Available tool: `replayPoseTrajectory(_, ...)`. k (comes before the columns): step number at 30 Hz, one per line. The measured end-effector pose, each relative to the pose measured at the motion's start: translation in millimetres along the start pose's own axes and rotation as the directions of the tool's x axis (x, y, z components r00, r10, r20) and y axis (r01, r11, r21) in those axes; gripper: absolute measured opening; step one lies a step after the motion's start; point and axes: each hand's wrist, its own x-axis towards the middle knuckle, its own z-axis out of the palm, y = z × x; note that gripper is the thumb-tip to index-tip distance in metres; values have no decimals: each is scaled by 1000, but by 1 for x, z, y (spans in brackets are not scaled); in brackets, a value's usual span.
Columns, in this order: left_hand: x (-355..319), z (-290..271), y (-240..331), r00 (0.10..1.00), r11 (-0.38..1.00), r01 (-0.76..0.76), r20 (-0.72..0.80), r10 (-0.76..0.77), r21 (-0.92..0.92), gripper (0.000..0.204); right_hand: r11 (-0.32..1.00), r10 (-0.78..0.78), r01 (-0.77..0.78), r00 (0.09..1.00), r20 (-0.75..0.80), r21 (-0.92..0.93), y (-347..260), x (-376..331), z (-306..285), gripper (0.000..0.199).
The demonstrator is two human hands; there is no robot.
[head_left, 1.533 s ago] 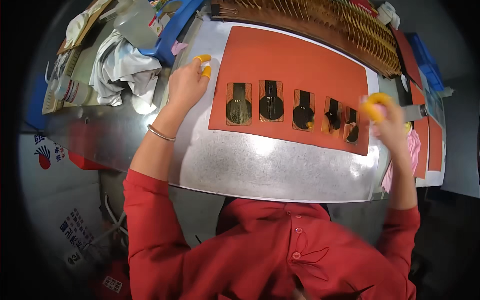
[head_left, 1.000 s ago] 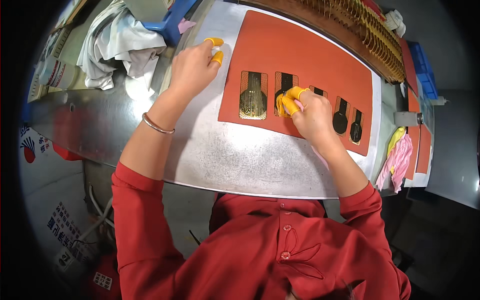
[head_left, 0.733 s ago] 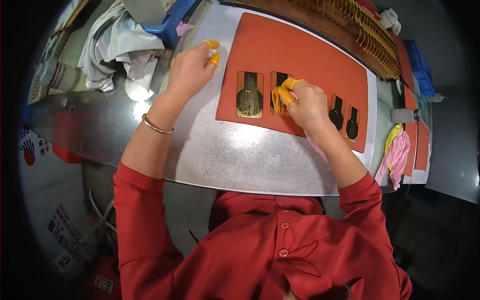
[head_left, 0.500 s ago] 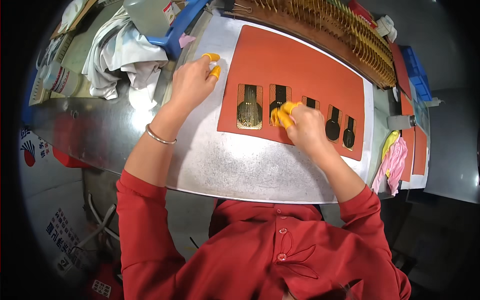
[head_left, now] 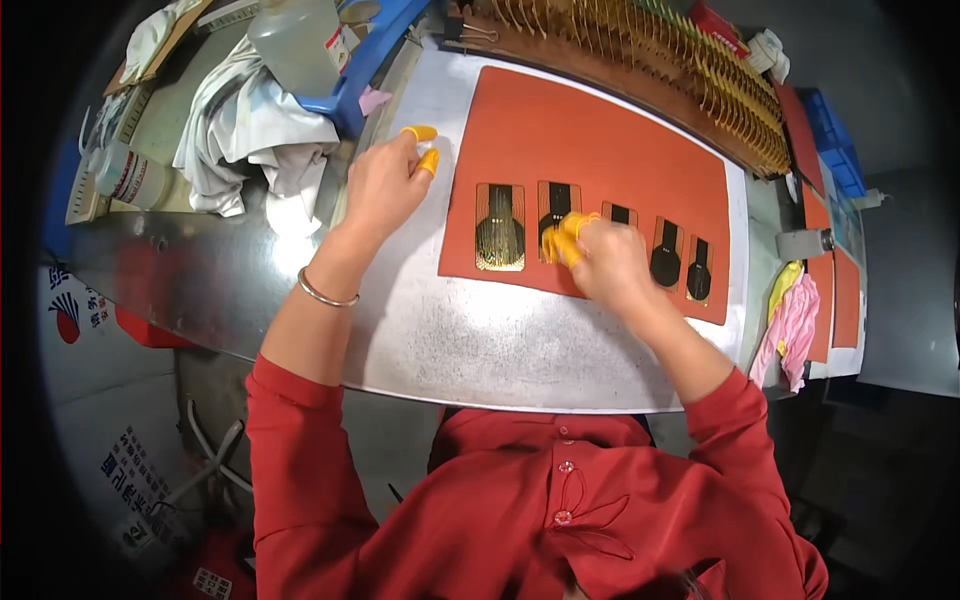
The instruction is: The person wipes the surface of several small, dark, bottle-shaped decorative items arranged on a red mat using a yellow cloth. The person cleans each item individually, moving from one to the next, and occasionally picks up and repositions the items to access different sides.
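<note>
Several thin gold-and-black rectangular pieces, each with a black keyhole-like shape, lie in a row on an orange-red mat [head_left: 590,130]. My right hand [head_left: 608,262], with yellow finger cots, is over the second piece from the left [head_left: 558,200] and covers its lower part. Its fingertips are pressed together and slightly blurred; whatever they hold is hidden. The leftmost piece [head_left: 500,228] lies fully in sight. My left hand [head_left: 385,185] is above the white sheet, left of the mat, fingers curled. A small white bit shows between its yellow-capped thumb and forefinger, too small to name.
A brown rack of gold-edged plates [head_left: 640,60] runs along the back. Left are a crumpled white cloth [head_left: 255,130], a translucent bottle [head_left: 295,40] in a blue bin and a white tub [head_left: 130,175]. Right are a pink cloth [head_left: 797,320] and a grey bottle [head_left: 803,243].
The whole view has shifted slightly, so the mat and pieces appear a little lower. Both hands keep nearly the same places; the right one is still at the second piece.
</note>
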Motion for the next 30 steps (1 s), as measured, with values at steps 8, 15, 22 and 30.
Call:
replayPoseTrajectory(8,-1,-1,3,1000,999,28,-3,-28,-35,15,999,33,-33,999,-17,11,6,26,-5,13)
replayPoseTrajectory(15,-1,5,2,999,999,13,39,-14,42,22,999,41,-41,999,-31,-16,7,18,-3,15)
replayPoseTrajectory(22,1,3,-3,1000,1000,-7,-8,7,27,24,999,-21,21,1000,9,33,2,4,-4,14)
replayPoseTrajectory(30,-3,-2,-2,998,999,50,38,-50,-4,22,999,-31,31,999,16,10,1,5,-4,17)
